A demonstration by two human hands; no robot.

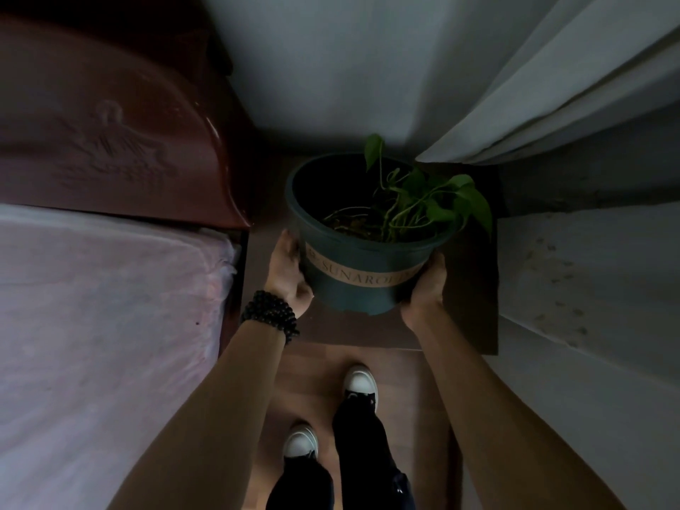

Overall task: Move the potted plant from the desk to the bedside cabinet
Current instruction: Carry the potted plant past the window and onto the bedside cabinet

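The potted plant (362, 266) is a dark green plastic pot with a tan lettered band and a few green leaves hanging over its right rim. I hold it from both sides: my left hand (289, 274), with a black bead bracelet at the wrist, grips its left wall, and my right hand (427, 285) grips its right wall. The pot is over the dark brown top of the bedside cabinet (471, 288). Whether its base touches the top I cannot tell.
A bed with a pink sheet (103, 325) and a carved reddish-brown headboard (110, 134) stands close on the left. A pale curtain (552, 97) hangs over the cabinet's back right corner, with a grey wall (588, 288) on the right. My feet stand on wooden floor.
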